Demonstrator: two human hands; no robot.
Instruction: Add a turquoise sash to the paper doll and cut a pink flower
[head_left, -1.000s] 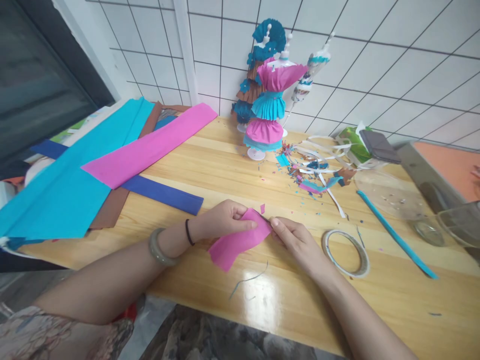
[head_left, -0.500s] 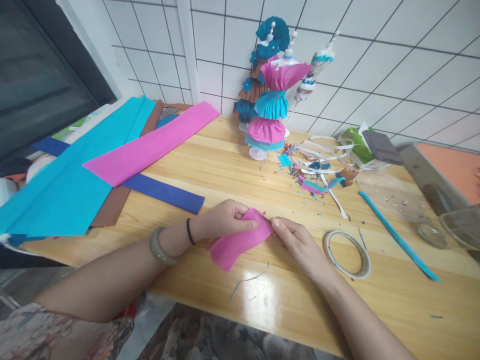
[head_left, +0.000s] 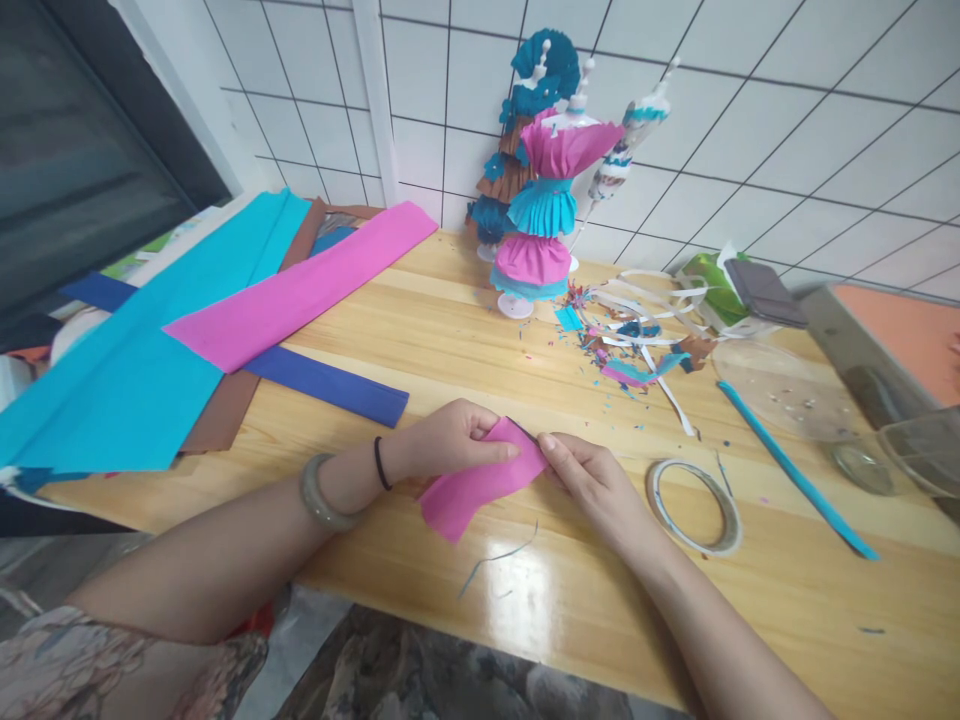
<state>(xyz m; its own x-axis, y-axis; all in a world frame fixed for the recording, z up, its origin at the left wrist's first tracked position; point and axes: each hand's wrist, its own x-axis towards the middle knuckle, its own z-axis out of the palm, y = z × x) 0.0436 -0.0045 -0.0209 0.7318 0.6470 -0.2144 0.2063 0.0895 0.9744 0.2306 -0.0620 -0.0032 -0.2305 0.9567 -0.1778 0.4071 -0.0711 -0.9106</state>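
2 hands on 1 small pink crepe piece (head_left: pixel 472 490), near middle of the wooden table (head_left: pixel 525 600); its lower end lies flat on the wood, upper end lifted

left hand (head_left: pixel 450 440): thumb on top, fingers curled under, pinching the upper edge
right hand (head_left: pixel 589 480): thumb and forefinger pressed together on that same edge at its right corner, other fingers curled and resting on the table

Looks like a fold being pressed along that edge, but the crease sits under the fingertips, so can't confirm

My read on doing it well:
- hold the 2 pinches close, edge taut between them
- line the layers up before creasing
- press with pads, not nails; crepe stretches and tears easily
- leave the lower end on the wood as an anchor

Around it: tape ring (head_left: pixel 694 505) just right of the right hand, not touching; thin scrap sliver (head_left: pixel 495 560) in front of the piece; pink sheet (head_left: pixel 300 290), cyan sheet (head_left: pixel 135 380), dark blue strip (head_left: pixel 330 385) well off left; paper-dress figures (head_left: pixel 536 200) at the tiled wall (head_left: pixel 750 150), scrap pile (head_left: pixel 630 350) beside them
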